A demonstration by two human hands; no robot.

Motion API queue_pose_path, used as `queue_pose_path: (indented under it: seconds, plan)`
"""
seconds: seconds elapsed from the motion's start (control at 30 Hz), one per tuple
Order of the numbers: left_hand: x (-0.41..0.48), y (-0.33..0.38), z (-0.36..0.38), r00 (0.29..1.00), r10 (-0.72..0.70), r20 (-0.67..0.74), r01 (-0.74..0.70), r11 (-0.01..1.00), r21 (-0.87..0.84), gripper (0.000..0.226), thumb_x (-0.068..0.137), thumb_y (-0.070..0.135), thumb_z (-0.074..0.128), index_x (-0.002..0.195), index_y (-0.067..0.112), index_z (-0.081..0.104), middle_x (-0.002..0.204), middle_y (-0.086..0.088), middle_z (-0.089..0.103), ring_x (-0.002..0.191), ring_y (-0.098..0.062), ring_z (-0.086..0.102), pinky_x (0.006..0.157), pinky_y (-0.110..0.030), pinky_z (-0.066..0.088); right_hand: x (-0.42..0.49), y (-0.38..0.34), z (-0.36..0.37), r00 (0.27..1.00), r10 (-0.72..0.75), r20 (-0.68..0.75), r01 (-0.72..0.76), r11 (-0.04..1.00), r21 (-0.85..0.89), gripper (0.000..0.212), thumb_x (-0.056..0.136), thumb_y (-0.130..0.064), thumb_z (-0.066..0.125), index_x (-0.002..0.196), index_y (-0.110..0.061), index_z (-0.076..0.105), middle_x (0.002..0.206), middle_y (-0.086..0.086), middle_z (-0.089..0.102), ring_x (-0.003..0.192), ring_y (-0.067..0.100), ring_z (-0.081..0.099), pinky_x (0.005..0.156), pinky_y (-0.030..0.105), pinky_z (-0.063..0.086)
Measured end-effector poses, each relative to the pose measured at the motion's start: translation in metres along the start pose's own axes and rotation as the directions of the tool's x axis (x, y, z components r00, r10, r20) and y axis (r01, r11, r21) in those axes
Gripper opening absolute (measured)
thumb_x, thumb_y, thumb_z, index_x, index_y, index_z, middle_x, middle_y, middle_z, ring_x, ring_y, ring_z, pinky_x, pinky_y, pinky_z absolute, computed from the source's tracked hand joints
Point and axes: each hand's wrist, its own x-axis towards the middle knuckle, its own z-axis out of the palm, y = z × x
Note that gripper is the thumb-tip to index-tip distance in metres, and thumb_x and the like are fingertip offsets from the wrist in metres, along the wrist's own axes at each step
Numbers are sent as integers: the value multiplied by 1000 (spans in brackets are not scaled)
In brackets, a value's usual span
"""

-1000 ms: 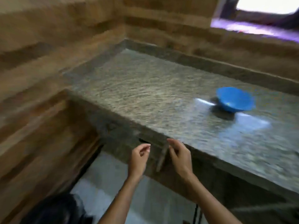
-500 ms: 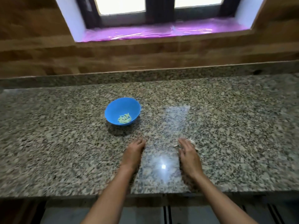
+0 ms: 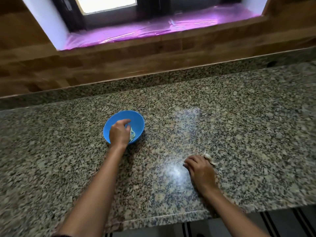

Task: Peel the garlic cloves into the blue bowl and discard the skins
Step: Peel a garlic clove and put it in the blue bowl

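Note:
The blue bowl (image 3: 138, 120) stands on the granite counter (image 3: 239, 125), left of centre. Pale peeled garlic cloves (image 3: 132, 133) lie in its bottom. My left hand (image 3: 119, 134) reaches into the bowl over its near rim, fingers curled down onto the cloves. The hand hides whether it holds any. My right hand (image 3: 200, 170) rests on the counter near the front edge with bent fingers. It is curled over pale garlic pieces (image 3: 209, 157), which poke out at its far side. Whether these are skins or whole cloves is unclear.
A low granite upstand and a wooden wall (image 3: 153, 53) run along the back, below a window sill covered in pink film (image 3: 153, 29). The counter's front edge (image 3: 171, 217) lies close below my forearms, with floor beyond it.
The view swung from the left corner to face the counter. My left hand moved from the counter into the blue bowl. My right hand stayed at the garlic pieces and curled its fingers.

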Motion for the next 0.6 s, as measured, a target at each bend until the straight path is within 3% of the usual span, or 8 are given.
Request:
queue_pose_path:
  seconds: [0.1,0.17,0.2,0.27,0.4,0.47,0.53,0.6]
  plan:
    - [-45,29,6,976,213,49,-188,931,-312,22,89,16,63,111,12,69,106,5,66,91,-9,64,78,-14,50,2,-32,2,967,239,95,-257,910,326,8,79,-10,72,84,-16,72,78,-11,67,65,-6,55,61,2,38]
    - [-89,36,20,927,193,322,-4,863,-505,25,86,19,66,110,12,68,107,7,66,92,-2,64,80,-15,52,6,-57,10,813,500,299,-559,524,643,9,84,-11,66,80,-17,72,72,-5,69,57,6,58,52,15,45]
    - [-107,34,29,893,159,421,117,821,-559,24,85,16,67,109,11,68,107,4,67,93,-3,65,81,-18,53,8,-65,15,706,582,403,-647,297,703,11,86,-12,65,79,-16,72,67,2,68,50,13,55,44,22,43]
    - [-129,27,45,868,75,490,296,715,-633,23,83,7,68,106,10,69,104,-4,70,94,-13,67,81,-23,55,11,-76,20,566,636,524,-704,42,709,12,89,-14,61,81,-12,71,60,10,64,39,16,48,38,21,36]
    - [-144,19,55,839,-138,526,526,453,-720,19,82,-7,63,99,-2,69,87,-10,73,79,-22,70,71,-29,58,6,-88,13,510,584,631,-734,-87,673,13,90,-14,58,86,-6,68,56,7,61,41,12,52,38,21,42]
    - [-147,19,55,817,-214,536,575,371,-729,16,82,-9,61,93,-2,69,81,-13,71,73,-25,67,68,-32,57,2,-90,8,572,518,636,-739,-10,673,13,91,-9,56,88,-11,68,63,1,67,52,11,60,47,21,49]
    - [-144,17,53,810,-264,524,585,309,-749,13,86,-6,58,94,0,66,76,-14,68,67,-26,64,61,-29,56,-2,-87,5,728,499,470,-682,449,578,17,91,-10,56,96,-18,70,83,-6,70,75,11,64,63,17,49]
    - [-138,18,48,798,-265,541,602,320,-731,13,92,-2,54,102,5,58,68,-10,65,59,-23,58,51,-26,53,-8,-80,1,881,393,264,-456,853,253,25,93,-18,54,117,-20,63,111,-8,64,98,7,58,78,13,43]
